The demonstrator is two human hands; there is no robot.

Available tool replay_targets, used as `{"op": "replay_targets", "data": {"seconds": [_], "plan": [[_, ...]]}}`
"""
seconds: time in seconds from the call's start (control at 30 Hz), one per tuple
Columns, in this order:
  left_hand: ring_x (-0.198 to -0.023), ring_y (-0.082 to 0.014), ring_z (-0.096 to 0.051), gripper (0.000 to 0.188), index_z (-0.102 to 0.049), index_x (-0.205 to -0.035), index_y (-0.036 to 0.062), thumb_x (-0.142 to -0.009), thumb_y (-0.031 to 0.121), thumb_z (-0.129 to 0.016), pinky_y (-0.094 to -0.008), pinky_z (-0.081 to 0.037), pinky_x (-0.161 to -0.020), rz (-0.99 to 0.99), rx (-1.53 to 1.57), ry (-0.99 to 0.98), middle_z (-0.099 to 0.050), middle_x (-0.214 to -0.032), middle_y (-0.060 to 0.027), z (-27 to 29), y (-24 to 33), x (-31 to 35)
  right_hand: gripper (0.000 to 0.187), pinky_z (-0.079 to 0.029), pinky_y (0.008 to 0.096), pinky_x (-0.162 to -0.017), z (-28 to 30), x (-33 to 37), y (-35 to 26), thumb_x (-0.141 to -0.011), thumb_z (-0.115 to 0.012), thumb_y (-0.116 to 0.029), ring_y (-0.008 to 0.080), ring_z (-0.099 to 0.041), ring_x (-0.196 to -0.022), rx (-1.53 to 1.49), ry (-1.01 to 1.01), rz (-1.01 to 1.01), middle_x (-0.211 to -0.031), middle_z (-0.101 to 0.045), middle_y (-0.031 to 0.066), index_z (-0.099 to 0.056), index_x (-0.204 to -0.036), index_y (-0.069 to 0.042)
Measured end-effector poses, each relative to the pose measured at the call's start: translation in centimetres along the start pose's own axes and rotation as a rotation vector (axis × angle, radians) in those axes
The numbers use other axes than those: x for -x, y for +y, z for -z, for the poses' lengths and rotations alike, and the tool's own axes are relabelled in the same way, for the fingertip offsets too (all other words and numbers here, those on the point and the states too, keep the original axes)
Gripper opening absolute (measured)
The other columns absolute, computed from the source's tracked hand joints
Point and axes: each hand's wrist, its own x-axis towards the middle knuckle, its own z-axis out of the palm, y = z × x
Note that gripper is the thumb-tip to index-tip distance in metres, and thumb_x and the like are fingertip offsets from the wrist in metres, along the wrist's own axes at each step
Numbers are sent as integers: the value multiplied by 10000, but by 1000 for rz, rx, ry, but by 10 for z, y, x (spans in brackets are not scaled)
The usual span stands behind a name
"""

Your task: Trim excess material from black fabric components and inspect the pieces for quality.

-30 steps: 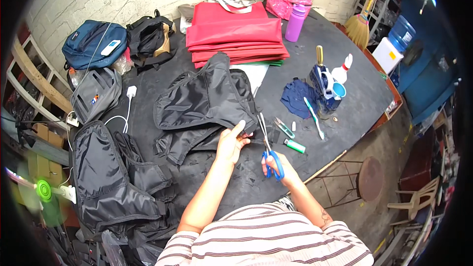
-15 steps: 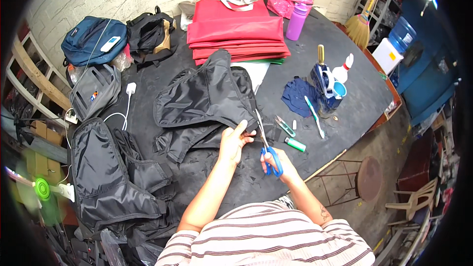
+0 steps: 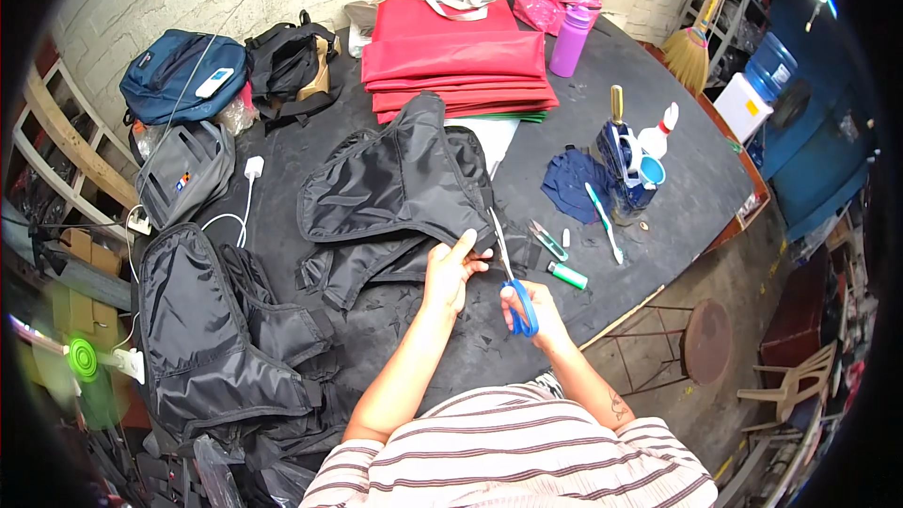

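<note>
The left hand (image 3: 451, 278) keeps fingers clamped on the black fabric (image 3: 390, 190) at its near-right corner; right of this fabric, the right hand (image 3: 544, 316) grips blue-handled scissors (image 3: 509, 272) with curled fingers.

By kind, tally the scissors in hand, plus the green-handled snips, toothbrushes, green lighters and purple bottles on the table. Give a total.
Blue-handled scissors in the right hand: 1
Green-handled snips: 1
Toothbrush: 1
Green lighter: 1
Purple bottle: 1
Total: 5

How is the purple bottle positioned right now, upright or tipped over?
Upright: the purple bottle stands on its base on the black table.
</note>
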Motion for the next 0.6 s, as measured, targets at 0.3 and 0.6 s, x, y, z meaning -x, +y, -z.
{"op": "replay_targets", "data": {"seconds": [0.3,0.6], "plan": [[-745,-211,-627,189,-543,-925,6,-857,179,-580,-291,-517,-619,58,197,4,-616,-869,-107,4,-1,9,309,-381,208,-421,5,0,1,-830,-615,-320,76,-478,-459,-127,120,77,-563,-508,8,-546,-728,-37],[-772,-179,-631,99,-561,-829,7,-869,90,-526,-274,-527,-681,-44,-65,-4,-626,-840,-105,19,-4,24,397,-387,218,-468,74,0,-59,-833,-578,-410,93,-486,-499,180,-654,-255,-585,-522,21,-549,-725,-29]]}}
